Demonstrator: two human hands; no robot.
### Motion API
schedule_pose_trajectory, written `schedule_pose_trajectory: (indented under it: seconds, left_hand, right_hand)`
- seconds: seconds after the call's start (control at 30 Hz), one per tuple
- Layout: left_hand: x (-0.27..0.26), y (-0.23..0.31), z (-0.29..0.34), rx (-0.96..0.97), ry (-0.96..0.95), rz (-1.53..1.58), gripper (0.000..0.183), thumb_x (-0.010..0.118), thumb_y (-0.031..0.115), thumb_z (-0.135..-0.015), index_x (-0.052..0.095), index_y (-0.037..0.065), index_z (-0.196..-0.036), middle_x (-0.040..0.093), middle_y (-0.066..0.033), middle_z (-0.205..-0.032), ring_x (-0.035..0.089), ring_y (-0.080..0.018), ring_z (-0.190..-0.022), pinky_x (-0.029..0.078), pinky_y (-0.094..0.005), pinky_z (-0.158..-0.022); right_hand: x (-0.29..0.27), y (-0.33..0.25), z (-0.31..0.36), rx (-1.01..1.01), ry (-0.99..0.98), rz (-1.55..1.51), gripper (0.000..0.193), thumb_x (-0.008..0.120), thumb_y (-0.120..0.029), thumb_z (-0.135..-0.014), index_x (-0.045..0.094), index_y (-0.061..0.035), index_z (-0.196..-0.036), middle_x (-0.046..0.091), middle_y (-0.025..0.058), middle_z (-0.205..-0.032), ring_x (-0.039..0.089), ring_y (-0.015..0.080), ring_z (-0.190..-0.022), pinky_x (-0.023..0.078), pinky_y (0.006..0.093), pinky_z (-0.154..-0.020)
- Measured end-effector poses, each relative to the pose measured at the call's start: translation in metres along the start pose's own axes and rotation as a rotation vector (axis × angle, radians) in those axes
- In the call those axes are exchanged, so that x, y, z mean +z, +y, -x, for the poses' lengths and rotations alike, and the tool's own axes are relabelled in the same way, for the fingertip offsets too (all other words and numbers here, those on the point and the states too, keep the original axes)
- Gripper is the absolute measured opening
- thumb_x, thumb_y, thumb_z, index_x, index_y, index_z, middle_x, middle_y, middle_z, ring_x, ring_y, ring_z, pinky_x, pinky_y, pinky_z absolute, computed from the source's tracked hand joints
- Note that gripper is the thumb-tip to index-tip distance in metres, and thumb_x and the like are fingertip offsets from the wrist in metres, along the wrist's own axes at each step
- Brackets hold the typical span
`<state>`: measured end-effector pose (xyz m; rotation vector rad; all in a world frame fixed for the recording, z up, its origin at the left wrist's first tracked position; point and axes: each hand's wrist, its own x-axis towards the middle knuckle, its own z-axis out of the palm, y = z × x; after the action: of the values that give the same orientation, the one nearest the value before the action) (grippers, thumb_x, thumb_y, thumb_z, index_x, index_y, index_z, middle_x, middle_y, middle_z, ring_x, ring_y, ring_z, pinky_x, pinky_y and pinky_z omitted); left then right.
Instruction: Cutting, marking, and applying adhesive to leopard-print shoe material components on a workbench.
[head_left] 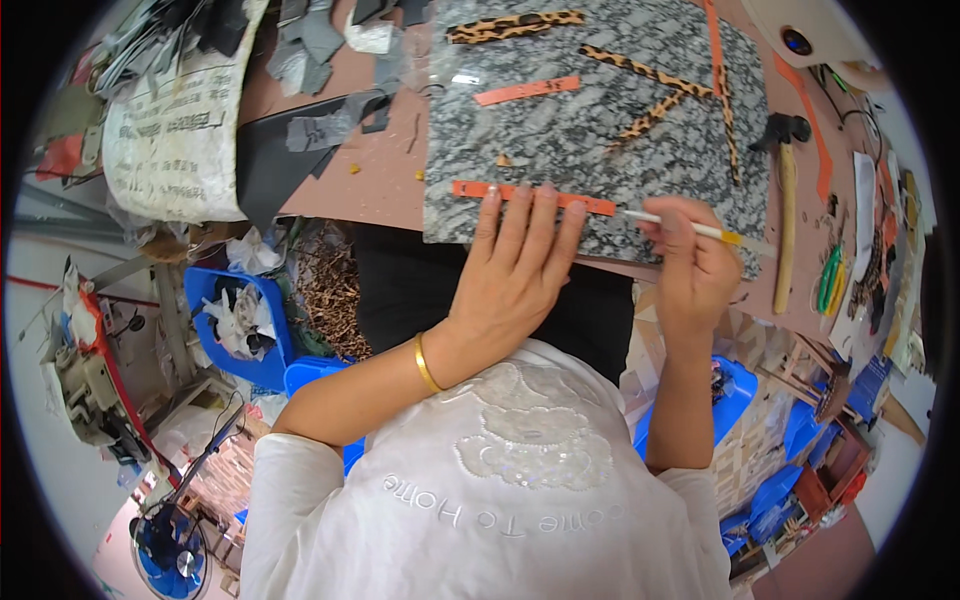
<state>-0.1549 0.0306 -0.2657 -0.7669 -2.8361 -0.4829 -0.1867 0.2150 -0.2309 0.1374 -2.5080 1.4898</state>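
White cloth of the person's short-sleeved shirt lies nearest, with a raised, cloud-shaped patch on its front. Beyond it, the left hand rests palm down, its four visible fingers slightly spread and laid on a thin orange strip along the near side of a grey marbled slab; the thumb cannot be made out. The right hand pinches a slim white pen with a yellow band between thumb and fingers, its tip pointing left, just beside the strip's right end. A gold-coloured bangle circles the left wrist.

Farther out on the slab, a small tan scrap lies beyond the left hand, then a shorter orange piece. Wider leopard-print strips lie at the far left of the slab, and narrow leopard-print strips at the far right, near a long orange band.

Beneath the slab stretches a pinkish table. On its right lies a hammer with a wooden handle; on its left lie dark sheets and, farther away, grey scraps. Lower down on the left, a blue bin holds pale scraps.
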Motion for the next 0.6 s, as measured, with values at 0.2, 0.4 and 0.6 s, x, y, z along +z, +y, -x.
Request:
schedule_pose_trajectory:
  seconds: [0.2,0.4,0.6]
  left_hand:
    - [0.003,0.003,-0.002,-0.015,0.013,-0.035,0.085,0.080,0.024,-0.065,0.044,0.007,-0.141,0.042,-0.0202,-0.139,0.042,-0.0389,-0.127,0.032,-0.0542,-0.108]
    - [0.002,0.006,-0.004,-0.019,0.015,-0.057,0.082,0.079,0.024,-0.068,0.045,0.008,-0.140,0.042,-0.0200,-0.139,0.041,-0.0385,-0.127,0.032,-0.0539,-0.108]
    - [0.001,0.005,-0.005,-0.019,0.012,-0.059,0.079,0.078,0.023,-0.069,0.045,0.009,-0.140,0.043,-0.0196,-0.139,0.042,-0.0379,-0.127,0.033,-0.0540,-0.108]
  right_hand:
    - [0.016,0.010,-0.006,-0.217,-0.050,0.131,0.014,0.062,-0.014,-0.091,0.066,-0.0021,-0.084,0.067,0.0063,-0.081,0.060,0.0252,-0.069,0.048,0.0337,-0.063]
    - [0.016,0.008,-0.010,-0.249,-0.057,0.180,0.015,0.063,-0.016,-0.091,0.066,-0.0040,-0.082,0.066,0.0047,-0.079,0.059,0.0260,-0.068,0.047,0.0345,-0.062]
    - [0.014,0.003,-0.010,-0.244,0.007,0.145,0.017,0.062,-0.018,-0.091,0.066,-0.0044,-0.082,0.066,0.0044,-0.079,0.060,0.0258,-0.069,0.047,0.0340,-0.061]
